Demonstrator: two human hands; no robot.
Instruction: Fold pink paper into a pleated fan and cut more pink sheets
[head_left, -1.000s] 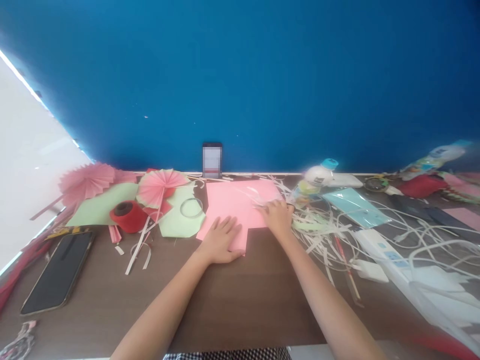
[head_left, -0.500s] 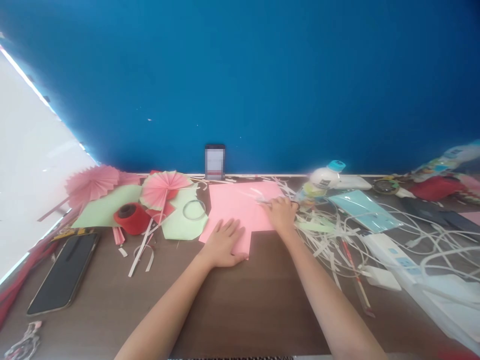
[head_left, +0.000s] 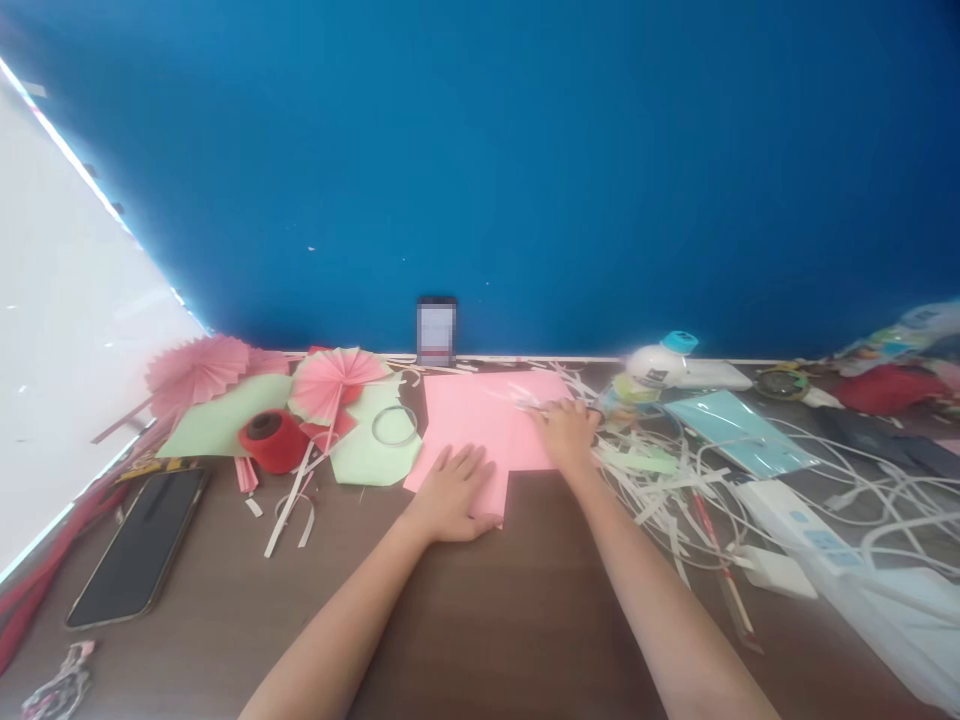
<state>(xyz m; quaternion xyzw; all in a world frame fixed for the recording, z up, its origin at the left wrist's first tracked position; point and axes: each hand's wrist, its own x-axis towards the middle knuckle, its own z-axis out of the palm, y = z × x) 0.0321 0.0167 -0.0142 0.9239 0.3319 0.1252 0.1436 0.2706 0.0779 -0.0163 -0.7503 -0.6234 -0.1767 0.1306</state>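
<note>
A pink paper sheet [head_left: 480, 415] with a notch cut from its near right corner lies on the brown table [head_left: 487, 620]. My left hand [head_left: 452, 492] lies flat on the sheet's near left part, fingers spread. My right hand [head_left: 566, 432] rests on the sheet's right edge with its fingers bunched together and pointing left, next to a thin white strip [head_left: 525, 400]. What those fingers hold, if anything, is hidden. A small dark loop shows just right of that hand.
Left of the sheet are pink paper fans [head_left: 337, 375], green paper [head_left: 371, 455], a red ribbon spool [head_left: 271, 440], a tape ring [head_left: 394, 425] and a dark phone [head_left: 139, 545]. To the right lie paper strips [head_left: 660, 480], a bottle [head_left: 660, 368], teal paper [head_left: 739, 432] and white cables [head_left: 862, 500]. A phone [head_left: 436, 331] leans on the blue wall.
Both hands stay where they were on the pink sheet. Only the view has drifted a little, so everything sits slightly lower and further right in the picture.
</note>
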